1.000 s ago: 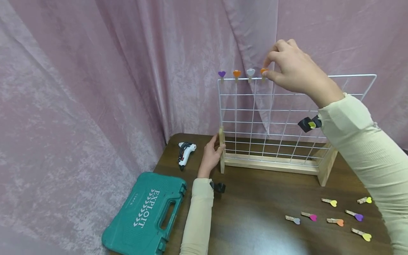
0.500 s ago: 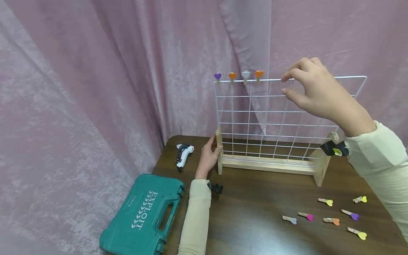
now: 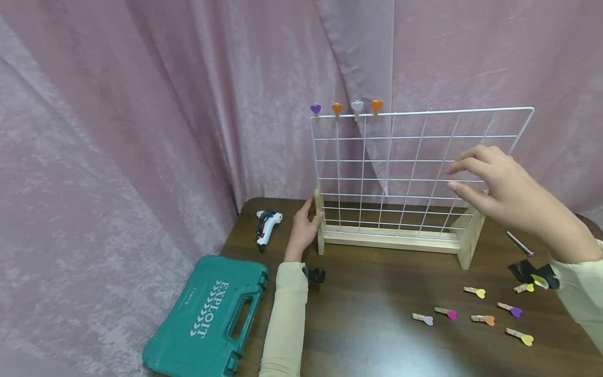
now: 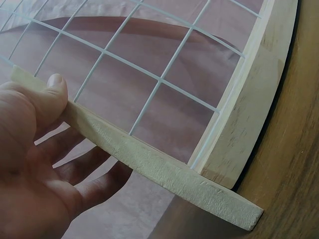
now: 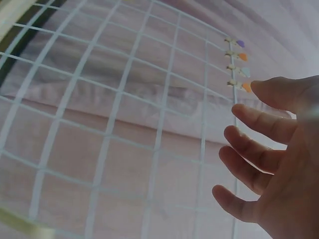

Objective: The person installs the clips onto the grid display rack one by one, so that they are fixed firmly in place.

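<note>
A white wire grid (image 3: 419, 137) stands upright in a wooden base (image 3: 391, 240) on the brown table. Along the left of its top bar sit heart clothespins: purple (image 3: 315, 109), orange (image 3: 337, 108), white (image 3: 357, 106) and another orange (image 3: 377, 104). My left hand (image 3: 302, 230) holds the base's left wooden side piece (image 4: 164, 169), thumb on one face and fingers behind. In front of the grid's right part, my right hand (image 3: 501, 191) hangs in the air with fingers loosely bent and nothing in them. Several more heart clothespins, one of them magenta (image 3: 451, 314), lie at the table's right front.
Left of the stand lies a white glue gun (image 3: 267, 228) with its cord wrapped round it. A teal tool case (image 3: 209, 314) is nearer, at the left edge. A thin rod (image 3: 520, 243) lies right of the stand. Pink curtain (image 3: 264, 78) hangs behind.
My right hand let go of the second orange clothespin on the top bar, then moved right and down away from it. The left hand kept its hold on the stand.
</note>
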Action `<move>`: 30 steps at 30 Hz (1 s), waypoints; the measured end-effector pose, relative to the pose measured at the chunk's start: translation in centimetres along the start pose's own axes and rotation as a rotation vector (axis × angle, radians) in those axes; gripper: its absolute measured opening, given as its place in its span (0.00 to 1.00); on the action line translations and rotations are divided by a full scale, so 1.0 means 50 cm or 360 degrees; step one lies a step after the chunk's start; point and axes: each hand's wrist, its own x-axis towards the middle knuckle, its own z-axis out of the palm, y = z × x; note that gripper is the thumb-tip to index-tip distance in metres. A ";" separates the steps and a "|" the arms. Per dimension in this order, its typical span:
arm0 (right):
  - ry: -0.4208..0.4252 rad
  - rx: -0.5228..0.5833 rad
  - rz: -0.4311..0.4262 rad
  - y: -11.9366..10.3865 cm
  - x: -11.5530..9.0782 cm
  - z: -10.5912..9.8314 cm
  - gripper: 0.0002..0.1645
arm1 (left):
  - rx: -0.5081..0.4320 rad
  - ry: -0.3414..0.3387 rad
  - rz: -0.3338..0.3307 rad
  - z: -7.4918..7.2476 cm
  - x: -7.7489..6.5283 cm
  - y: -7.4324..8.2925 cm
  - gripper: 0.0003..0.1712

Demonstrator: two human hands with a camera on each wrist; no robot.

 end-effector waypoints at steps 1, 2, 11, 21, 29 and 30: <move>-0.0001 0.0004 0.0004 0.000 -0.013 0.004 0.13 | 0.0001 0.0002 -0.0001 -0.001 0.000 0.000 0.30; -0.0004 0.0007 0.0015 0.001 -0.027 0.007 0.13 | 0.0003 0.0008 -0.0003 -0.002 -0.001 0.000 0.30; 0.0011 -0.0031 -0.0020 0.018 -0.152 0.040 0.06 | -0.0031 -0.0004 0.0006 0.002 -0.003 -0.003 0.31; -0.0243 -0.0077 0.0158 0.020 -0.333 0.119 0.23 | -0.0037 0.0009 -0.0007 0.016 0.030 -0.064 0.33; -0.0402 -0.0099 0.0299 0.040 -0.455 0.176 0.22 | -0.0010 0.0047 -0.0016 0.016 0.022 -0.080 0.32; -0.0407 -0.0099 0.0298 0.043 -0.463 0.181 0.22 | -0.0010 0.0052 -0.0018 0.015 0.021 -0.081 0.31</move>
